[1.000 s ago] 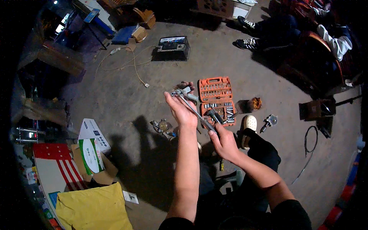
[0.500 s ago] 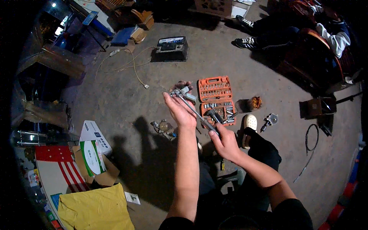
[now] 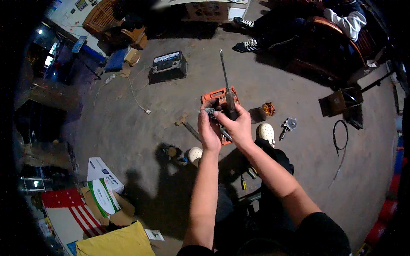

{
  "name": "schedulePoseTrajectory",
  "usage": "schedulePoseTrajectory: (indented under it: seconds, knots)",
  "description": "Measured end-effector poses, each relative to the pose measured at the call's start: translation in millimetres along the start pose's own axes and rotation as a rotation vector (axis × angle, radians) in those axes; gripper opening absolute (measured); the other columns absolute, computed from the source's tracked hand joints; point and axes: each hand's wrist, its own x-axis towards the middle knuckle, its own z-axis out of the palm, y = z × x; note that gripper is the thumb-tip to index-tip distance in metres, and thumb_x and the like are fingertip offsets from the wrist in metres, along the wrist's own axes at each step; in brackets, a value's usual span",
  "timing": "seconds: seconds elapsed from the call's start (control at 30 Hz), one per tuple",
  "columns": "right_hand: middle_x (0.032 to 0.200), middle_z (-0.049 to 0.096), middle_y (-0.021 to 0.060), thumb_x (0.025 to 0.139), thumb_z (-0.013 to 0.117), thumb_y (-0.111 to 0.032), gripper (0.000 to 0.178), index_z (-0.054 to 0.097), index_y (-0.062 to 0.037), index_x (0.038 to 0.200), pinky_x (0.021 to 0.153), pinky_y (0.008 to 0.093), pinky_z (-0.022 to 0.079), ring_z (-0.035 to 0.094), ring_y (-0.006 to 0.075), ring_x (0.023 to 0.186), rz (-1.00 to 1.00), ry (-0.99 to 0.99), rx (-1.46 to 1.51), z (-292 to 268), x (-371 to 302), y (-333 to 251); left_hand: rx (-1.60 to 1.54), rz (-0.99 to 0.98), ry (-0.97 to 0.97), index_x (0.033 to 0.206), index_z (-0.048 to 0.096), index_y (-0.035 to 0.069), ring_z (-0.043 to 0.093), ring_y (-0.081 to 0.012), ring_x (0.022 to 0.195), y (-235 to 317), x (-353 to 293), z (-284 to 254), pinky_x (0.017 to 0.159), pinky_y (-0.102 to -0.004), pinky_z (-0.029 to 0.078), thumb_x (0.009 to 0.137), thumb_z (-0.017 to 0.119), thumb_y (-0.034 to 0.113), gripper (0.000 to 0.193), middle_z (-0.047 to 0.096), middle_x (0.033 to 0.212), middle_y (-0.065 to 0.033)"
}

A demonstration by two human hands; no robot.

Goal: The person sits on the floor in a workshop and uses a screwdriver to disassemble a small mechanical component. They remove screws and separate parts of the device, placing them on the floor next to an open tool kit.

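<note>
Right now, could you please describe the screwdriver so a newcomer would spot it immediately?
Find the orange case on the floor. Partly hiding it, the right hand grips the dark-handled screwdriver. Unlike the nearby hammer, it has a long slim shaft.

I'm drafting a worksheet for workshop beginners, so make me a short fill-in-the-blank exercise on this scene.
1. The right grip holds a long-shafted ____ whose tip points away from the person.
2. The tool case partly hidden behind both arms' ends is ____ in colour.
3. In the picture, the battery sits to the ____ of that case.

Missing words: screwdriver; orange; left.
</note>
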Motion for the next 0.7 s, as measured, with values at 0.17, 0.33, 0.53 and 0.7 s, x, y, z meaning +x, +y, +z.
schedulePoseTrajectory:
  seconds: [0.17,0.33,0.53,0.7]
  knots:
    - [0.086,0.067,0.0055,0.076,0.070,-0.010,0.027,0.062,0.0042,0.099,0.070,0.0248,0.049,0.059,0.0082,0.077,-0.041,0.018,-0.096,-7.4,0.4,5.1,0.035,-0.027,-0.012,0.122,0.046,0.005,0.054,-0.0145,0.094,-5.4,-4.4,8.7,0.084,-0.0294,0.044,0.098,0.033,0.037,0.042,0.056,0.108,-0.0055]
    - [0.083,0.067,0.0063,0.076,0.069,-0.013,0.029,0.063,0.0031,0.099,0.069,0.0256,0.049,0.060,0.0088,0.074,-0.107,0.034,-0.279,-7.5,-2.5,0.8,0.120,-0.042,0.020,0.123,0.045,0.005,0.053,-0.0162,0.101,-12.8,-7.3,-6.8,0.088,-0.0300,0.042,0.097,0.038,0.038,0.043,0.055,0.110,-0.0050]
    - [0.073,0.065,0.0080,0.075,0.066,-0.013,0.026,0.064,0.0044,0.094,0.060,0.0268,0.047,0.058,0.0099,0.065,-0.204,0.096,-0.380,-11.9,0.4,-8.5,0.256,-0.040,0.027,0.133,0.039,0.007,0.051,-0.0132,0.101,-20.3,-4.2,-3.5,0.086,-0.0283,0.043,0.096,0.044,0.032,0.045,0.053,0.111,-0.0019]
    - [0.068,0.058,-0.0008,0.074,0.062,-0.010,0.018,0.062,0.0030,0.086,0.056,0.0232,0.042,0.050,0.0057,0.060,-0.083,0.104,-0.239,-18.8,1.3,-0.8,0.200,-0.095,0.034,0.120,0.047,0.007,0.055,-0.0123,0.093,-23.6,-0.1,-11.9,0.076,-0.0294,0.046,0.097,0.039,0.042,0.043,0.057,0.100,-0.0008]
